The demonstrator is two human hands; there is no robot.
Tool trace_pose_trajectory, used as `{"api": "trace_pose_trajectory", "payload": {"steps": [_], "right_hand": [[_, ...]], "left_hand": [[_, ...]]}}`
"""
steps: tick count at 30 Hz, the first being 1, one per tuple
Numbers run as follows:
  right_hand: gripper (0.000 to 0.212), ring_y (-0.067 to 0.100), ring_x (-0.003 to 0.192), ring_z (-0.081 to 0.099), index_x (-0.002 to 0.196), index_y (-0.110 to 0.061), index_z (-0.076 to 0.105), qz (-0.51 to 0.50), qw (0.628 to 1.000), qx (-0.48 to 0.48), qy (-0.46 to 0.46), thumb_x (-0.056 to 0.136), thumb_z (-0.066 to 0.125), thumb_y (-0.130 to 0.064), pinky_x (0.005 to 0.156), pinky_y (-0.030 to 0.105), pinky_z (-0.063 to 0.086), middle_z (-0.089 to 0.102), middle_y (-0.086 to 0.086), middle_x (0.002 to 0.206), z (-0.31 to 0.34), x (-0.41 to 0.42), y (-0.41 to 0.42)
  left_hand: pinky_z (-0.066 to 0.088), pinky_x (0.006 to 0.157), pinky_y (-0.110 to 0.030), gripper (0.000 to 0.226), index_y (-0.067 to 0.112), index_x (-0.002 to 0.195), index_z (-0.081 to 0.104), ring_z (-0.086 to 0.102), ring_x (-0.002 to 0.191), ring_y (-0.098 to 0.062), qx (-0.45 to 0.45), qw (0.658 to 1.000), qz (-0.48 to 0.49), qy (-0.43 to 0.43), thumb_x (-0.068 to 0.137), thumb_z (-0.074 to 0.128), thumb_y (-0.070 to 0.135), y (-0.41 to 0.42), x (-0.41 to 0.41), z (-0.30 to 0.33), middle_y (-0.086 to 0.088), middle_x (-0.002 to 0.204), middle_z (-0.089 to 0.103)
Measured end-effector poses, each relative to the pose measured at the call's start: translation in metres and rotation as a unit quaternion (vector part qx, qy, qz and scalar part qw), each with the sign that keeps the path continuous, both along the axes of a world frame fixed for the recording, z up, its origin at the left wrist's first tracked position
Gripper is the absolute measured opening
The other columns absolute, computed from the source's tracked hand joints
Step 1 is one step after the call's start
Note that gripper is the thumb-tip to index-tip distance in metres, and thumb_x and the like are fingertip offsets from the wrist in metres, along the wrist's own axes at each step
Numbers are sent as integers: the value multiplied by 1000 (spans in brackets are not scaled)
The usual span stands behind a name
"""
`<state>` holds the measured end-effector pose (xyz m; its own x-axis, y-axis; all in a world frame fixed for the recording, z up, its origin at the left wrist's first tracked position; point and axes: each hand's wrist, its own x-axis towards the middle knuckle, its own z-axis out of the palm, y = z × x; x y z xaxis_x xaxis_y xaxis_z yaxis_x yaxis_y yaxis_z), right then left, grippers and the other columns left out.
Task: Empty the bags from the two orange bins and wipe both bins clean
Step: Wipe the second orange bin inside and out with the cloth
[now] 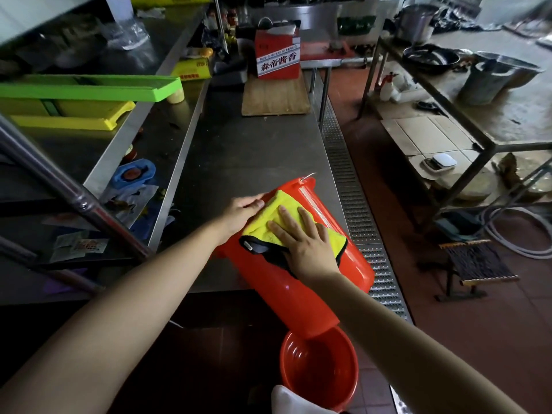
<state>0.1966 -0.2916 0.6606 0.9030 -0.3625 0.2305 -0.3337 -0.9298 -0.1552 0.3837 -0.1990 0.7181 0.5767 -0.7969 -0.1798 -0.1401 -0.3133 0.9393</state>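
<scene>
A: What are the hands doing?

B: The right hand (307, 243) lies flat, fingers straight and spread, pressing a yellow cloth (279, 218) onto the side of an orange bin (298, 288). The left hand (243, 212) rests at the bin's upper left side, just beside the cloth's edge; its fingers reach along the bin, but I cannot tell whether they curl round it.

A: Where is that bin?

B: It lies on its side at the near right corner of the steel desk (245, 150), one end hanging past the desk's front edge. A thin wire handle (309, 176) shows at the far end. The cloth has a black edge (263, 249) toward the near side.

A: And the other bin?

B: The second bin (321, 369) stands upright on the floor, right below the overhanging end, mouth up. Nothing shows inside it.

A: Anything else?

B: A wooden board (274, 97) lies at the desk's far end with a red box (277, 56) on it. On the shelf to the left, a green tray (89, 88) sits on a yellow one (71, 116). A metal drain grate (352, 210) runs along the floor right of the desk.
</scene>
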Motion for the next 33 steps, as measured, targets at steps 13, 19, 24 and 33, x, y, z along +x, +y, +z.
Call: {"api": "trace_pose_trajectory", "payload": {"steps": [13,19,24,33], "right_hand": [[67,41,151,-3,153,-46,27,-60,997,-5,38,93,50,-63,113,69,16,4,-1,168,-5,22,46],[68,37,152,0,151,-48,29,-56,998,4,41,90,59,-51,112,66,21,5,-5,167,0,25,20],[67,33,153,4,150,-50,29,-34,998,-18,41,89,58,-57,110,64,23,5,-8,167,-4,20,-16],[71,36,151,13,151,-48,29,-6,998,-54,31,88,59,-61,103,64,32,8,-6,167,-15,13,-30]], "left_hand": [[43,92,-19,37,19,125,66,60,109,-2,64,996,-14,-57,94,59,40,-38,10,13,10,118,66],[47,74,-3,25,9,118,70,63,90,-1,15,998,55,-36,95,61,17,-60,10,6,7,99,69],[50,88,-16,25,6,117,70,65,95,-4,-28,990,130,45,95,59,10,-72,10,-1,-1,111,70],[39,97,-13,41,15,137,55,50,123,-5,95,986,-94,-99,97,60,24,-58,37,9,2,137,57]]}}
